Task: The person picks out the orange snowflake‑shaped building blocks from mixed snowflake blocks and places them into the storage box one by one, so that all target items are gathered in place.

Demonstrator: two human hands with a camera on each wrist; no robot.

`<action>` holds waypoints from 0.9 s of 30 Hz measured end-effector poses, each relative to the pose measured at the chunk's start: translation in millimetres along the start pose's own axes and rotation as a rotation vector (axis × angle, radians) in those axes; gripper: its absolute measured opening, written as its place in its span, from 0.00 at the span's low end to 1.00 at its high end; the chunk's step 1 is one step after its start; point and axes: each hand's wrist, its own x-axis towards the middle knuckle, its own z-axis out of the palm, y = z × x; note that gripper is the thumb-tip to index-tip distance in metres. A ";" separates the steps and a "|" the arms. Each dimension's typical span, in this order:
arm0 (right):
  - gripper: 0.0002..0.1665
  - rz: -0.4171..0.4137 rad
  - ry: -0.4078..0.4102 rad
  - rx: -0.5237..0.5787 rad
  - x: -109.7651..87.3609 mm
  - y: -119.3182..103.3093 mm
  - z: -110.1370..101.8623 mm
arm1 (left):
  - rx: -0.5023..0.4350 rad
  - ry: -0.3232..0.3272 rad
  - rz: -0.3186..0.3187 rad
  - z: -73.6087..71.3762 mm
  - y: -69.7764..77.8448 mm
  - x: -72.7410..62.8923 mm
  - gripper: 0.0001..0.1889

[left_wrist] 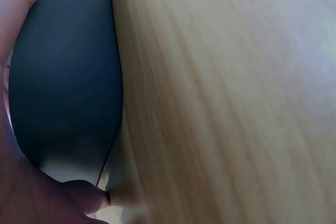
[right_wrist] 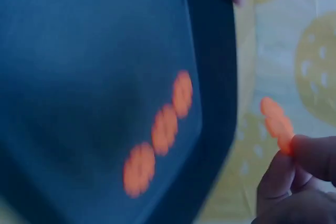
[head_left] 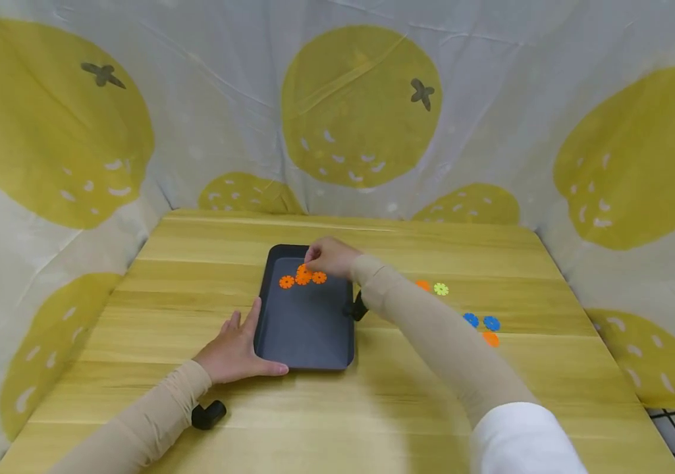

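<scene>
My right hand (head_left: 331, 257) is over the far part of a dark grey baking tray (head_left: 307, 329), pinching a small orange notched disc (right_wrist: 278, 121) between thumb and fingertips. Below it, three more orange discs (right_wrist: 164, 128) lie in a row on the tray floor. My left hand (head_left: 233, 352) rests at the tray's near left corner. Its fingers lie along the left side, and the thumb (head_left: 272, 368) stretches along the near edge. The tray's dark outer wall (left_wrist: 68, 77) fills much of the left wrist view beside that hand.
Right of the tray, on the wooden table (head_left: 408, 395), lie a yellow-green disc (head_left: 440, 289), an orange disc (head_left: 423, 285), two blue discs (head_left: 492, 323) and another orange disc (head_left: 490, 339). A lemon-print cloth (head_left: 242, 118) hangs behind the table and along its sides.
</scene>
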 end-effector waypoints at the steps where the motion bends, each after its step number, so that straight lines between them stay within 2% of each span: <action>1: 0.07 0.013 -0.010 -0.014 4.6 -2.8 12.1 | 0.001 -0.001 0.004 0.6 0.3 0.0 0.80; 4: 0.06 0.052 -0.050 -0.048 14.3 -5.0 44.0 | 0.000 -0.002 0.011 2.5 1.7 0.3 0.80; 6: 0.09 0.074 -0.068 -0.051 18.6 -2.5 59.4 | 0.000 -0.002 0.007 3.6 2.4 0.3 0.80; 8: 0.12 0.088 -0.086 -0.049 20.5 0.5 67.4 | 0.000 -0.004 0.004 4.1 2.8 0.3 0.80; 11: 0.10 0.097 -0.074 -0.040 20.0 2.4 68.2 | 0.001 -0.005 0.001 3.3 2.9 -0.2 0.80; 14: 0.05 0.086 -0.035 -0.018 17.1 0.7 58.0 | 0.003 -0.005 -0.006 1.7 2.3 -0.7 0.80; 20: 0.09 0.063 0.032 0.040 6.2 3.6 16.8 | 0.003 -0.008 -0.018 -0.7 1.1 -1.2 0.80; 23: 0.12 0.093 0.090 0.023 -3.1 16.1 -9.0 | 0.005 -0.009 -0.020 -0.6 1.0 -0.8 0.80; 27: 0.15 0.172 0.159 -0.011 -22.2 48.3 -42.9 | 0.008 -0.008 -0.014 0.6 1.3 -0.3 0.81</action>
